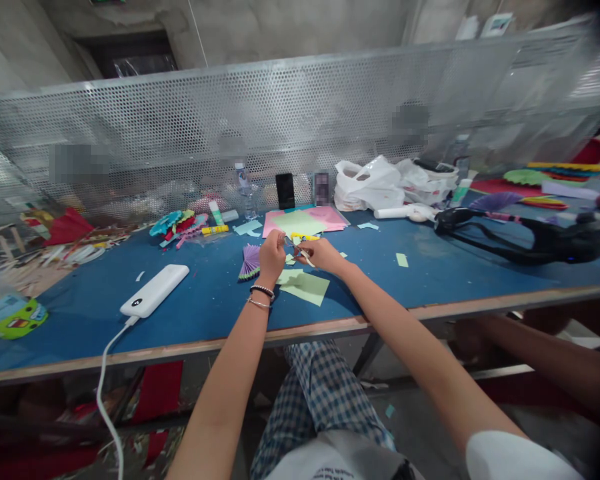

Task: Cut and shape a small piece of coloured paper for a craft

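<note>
**Me:** Blue table top, wood edge, runs the full width. Perforated metal screen stands along its back.

**Them:** What's on it?

**Me:** Black strap rig at right. White plastic bags at the back, right of centre. White power bank at left, its cable dropping over the front edge. Pink and green paper sheets stacked behind my hands.

**Them:** Hands?

**Me:** Both out over mid-table, close together. Left hand is fisted, beaded bracelets on the wrist. Right hand is pinched narrow on a thin white stick. Between the two is a small paper piece; can't tell which fingers actually have it.

**Them:** Anything near them?

**Me:** Light green sheet flat on the table just under my wrists. Purple pleated fan lying just left of my left hand. Green scraps scattered to the right.
</note>
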Tool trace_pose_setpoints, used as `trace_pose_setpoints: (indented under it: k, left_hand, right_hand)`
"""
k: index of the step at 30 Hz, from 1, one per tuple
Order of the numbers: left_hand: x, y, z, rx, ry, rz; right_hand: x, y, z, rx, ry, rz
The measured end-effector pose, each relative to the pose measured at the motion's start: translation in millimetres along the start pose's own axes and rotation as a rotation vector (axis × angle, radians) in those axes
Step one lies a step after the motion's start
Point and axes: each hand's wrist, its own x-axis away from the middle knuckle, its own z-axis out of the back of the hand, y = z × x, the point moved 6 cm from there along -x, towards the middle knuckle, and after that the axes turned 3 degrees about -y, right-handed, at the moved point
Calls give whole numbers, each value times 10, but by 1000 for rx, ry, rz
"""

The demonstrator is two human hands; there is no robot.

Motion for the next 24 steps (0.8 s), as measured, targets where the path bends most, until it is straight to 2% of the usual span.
trace_pose_setpoints:
  k: [24]
  left_hand:
    - [-9,-18,2,21,14,20]
  right_hand:
    - [-18,1,-33,-57,-36,34]
